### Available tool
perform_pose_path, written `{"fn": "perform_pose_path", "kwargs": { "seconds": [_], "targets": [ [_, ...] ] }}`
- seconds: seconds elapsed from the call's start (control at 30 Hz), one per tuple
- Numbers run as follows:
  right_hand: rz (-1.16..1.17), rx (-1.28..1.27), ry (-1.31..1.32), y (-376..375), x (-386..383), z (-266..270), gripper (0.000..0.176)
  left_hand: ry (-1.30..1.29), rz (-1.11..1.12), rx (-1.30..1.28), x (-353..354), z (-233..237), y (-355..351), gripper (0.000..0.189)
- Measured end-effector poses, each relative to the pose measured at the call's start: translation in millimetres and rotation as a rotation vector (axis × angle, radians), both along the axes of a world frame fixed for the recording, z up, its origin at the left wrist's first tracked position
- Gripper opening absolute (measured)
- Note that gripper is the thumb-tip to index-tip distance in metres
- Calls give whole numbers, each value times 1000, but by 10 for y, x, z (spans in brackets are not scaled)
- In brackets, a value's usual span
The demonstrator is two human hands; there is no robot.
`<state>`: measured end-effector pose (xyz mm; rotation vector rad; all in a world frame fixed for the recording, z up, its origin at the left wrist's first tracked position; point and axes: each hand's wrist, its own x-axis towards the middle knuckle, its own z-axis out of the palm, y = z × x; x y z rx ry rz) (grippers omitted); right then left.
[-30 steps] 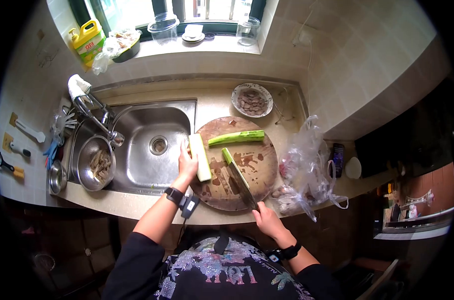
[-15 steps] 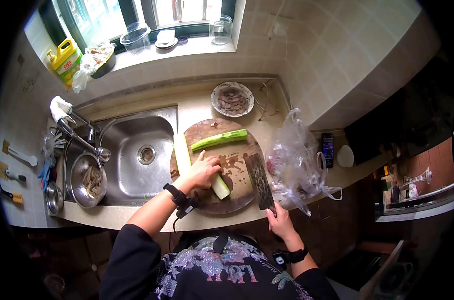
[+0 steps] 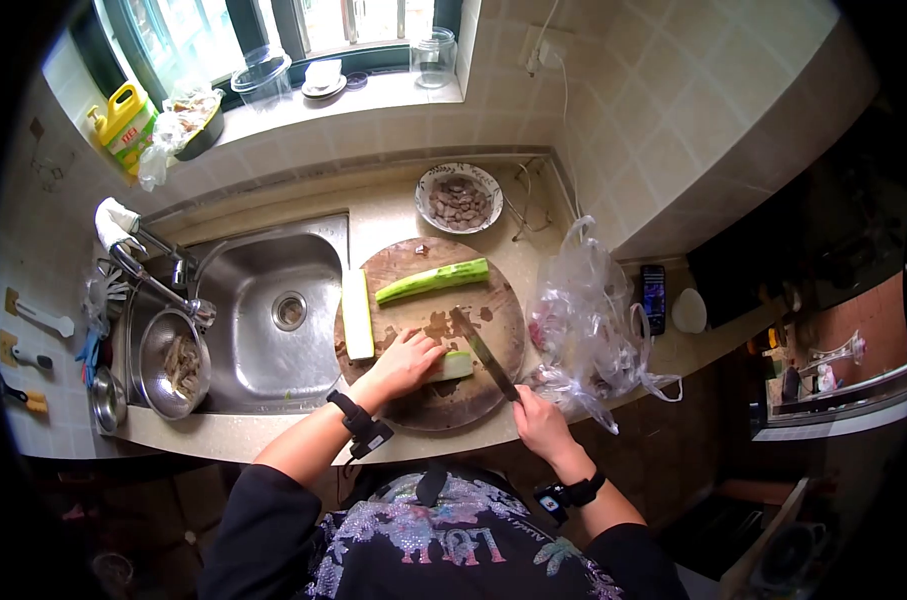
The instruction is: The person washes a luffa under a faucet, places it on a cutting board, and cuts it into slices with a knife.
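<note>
While left fingers (image 3: 425, 350) hold the cucumber piece (image 3: 457, 366) lying crosswise, right fingers (image 3: 526, 408) grip the knife (image 3: 481, 350) pointing away.

Beige countertop (image 3: 393, 215) along the tiled wall, with a steel sink (image 3: 263, 345) set in at left. Directly on the surface: round wooden cutting board (image 3: 443, 402) just right of the sink, patterned bowl (image 3: 424, 189) behind the board near the wall, and crumpled clear plastic bags (image 3: 588, 320) touching the board's right edge. Beyond the bags, near the right end: dark phone (image 3: 653, 290), with a small white round object (image 3: 689, 312) just beside it.
</note>
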<state>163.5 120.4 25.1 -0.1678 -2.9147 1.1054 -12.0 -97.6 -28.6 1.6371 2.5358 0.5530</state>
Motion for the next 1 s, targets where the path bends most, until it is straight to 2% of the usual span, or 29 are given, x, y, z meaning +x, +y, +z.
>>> {"fn": "perform_pose_path", "kwargs": {
  "seconds": [0.13, 0.2, 0.23, 0.37, 0.43, 0.47, 0.53, 0.6, 0.67, 0.73, 0.8, 0.87, 1.0],
  "targets": [
    [60, 104, -63, -22, -11, 78, 25, 133, 147, 126, 108, 84, 18, 40],
    [28, 92, -62, -37, -1, 64, 25, -17, 228, 111, 233, 192, -30, 47],
    [-5, 78, -60, -43, 9, 55, 25, -2, 224, 108, 256, 160, -54, 52],
    [-62, 37, -69, -26, 17, 13, 25, -65, 219, 87, 187, 83, -68, 46],
    [-102, 0, -78, -11, 20, -19, 26, -429, 35, 4, 21, 247, -17, 38],
    [-97, 2, -78, 5, 26, -39, 26, -537, 111, -229, -47, 397, 56, 30],
    [-89, -26, -98, 29, 9, -68, 27, -560, -9, -207, -211, 309, 85, 26],
    [-68, -7, -83, 19, 4, -56, 26, -548, -48, -280, -289, 175, 132, 19],
    [-55, 11, -72, 0, 6, -20, 26, -455, 36, -195, -262, 92, 193, 15],
    [-32, 76, -95, -37, 18, 43, 23, -388, 78, -185, -102, 201, 199, 17],
    [-42, 77, -78, -79, 52, 49, 22, -200, 93, 132, 127, 333, 112, 26],
    [-54, 75, -58, -98, 62, 31, 21, -100, 6, 217, 306, 195, -10, 44],
    [-61, 71, -103, -112, 61, -4, 21, -131, 103, 151, 303, 105, -78, 50]
  ]
}}
